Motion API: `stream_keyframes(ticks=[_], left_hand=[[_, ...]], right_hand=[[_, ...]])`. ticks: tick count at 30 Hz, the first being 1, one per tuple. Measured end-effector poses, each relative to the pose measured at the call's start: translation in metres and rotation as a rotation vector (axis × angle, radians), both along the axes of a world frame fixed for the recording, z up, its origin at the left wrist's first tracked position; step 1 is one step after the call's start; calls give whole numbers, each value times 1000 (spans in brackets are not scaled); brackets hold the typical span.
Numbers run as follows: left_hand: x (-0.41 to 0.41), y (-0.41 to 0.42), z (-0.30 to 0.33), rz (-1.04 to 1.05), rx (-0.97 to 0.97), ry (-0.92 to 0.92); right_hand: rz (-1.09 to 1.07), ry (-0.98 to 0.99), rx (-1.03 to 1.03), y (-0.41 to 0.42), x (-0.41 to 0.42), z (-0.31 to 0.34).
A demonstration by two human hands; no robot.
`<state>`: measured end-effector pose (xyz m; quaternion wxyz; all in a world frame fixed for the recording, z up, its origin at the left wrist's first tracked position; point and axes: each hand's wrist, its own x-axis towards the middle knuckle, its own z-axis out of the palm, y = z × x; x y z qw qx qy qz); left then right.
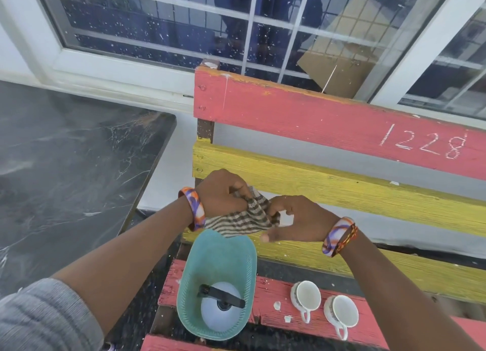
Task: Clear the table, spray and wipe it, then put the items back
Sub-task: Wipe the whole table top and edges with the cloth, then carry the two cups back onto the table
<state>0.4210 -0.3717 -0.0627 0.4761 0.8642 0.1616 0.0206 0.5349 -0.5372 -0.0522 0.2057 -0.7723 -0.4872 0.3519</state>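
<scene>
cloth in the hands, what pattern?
The cloth has dark and light stripes; the head view shows it, the only view.

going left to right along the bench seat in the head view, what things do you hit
green basket with the spray bottle inside it → first white cup → second white cup

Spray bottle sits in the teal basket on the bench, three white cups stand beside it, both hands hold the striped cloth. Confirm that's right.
Wrong on the cups: the head view shows two white cups, not three. The rest holds: the spray bottle sits in the teal basket on the bench, and the left hand and right hand hold the striped cloth.
</scene>
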Motion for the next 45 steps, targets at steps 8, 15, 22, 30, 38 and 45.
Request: stream_keyframes(ticks=[8, 15, 22, 30, 38, 45], left_hand=[[2, 1, -32, 328, -755, -84], [-10, 6, -82, 620, -823, 195], [-12, 12, -108, 452, -626, 553], [-21, -3, -140, 360, -13, 666], [-14, -6, -149, 3, 389, 772], [52, -49, -108, -254, 509, 574]], right_hand=[[-844, 1056, 485, 24, -23, -60], [-744, 943, -23, 28, -32, -96], [-632, 460, -183, 20, -36, -137], [-350, 5, -229, 31, -62, -180], [-72, -38, -425, 36, -62, -196], [-535, -57, -2, -22, -40, -143]])
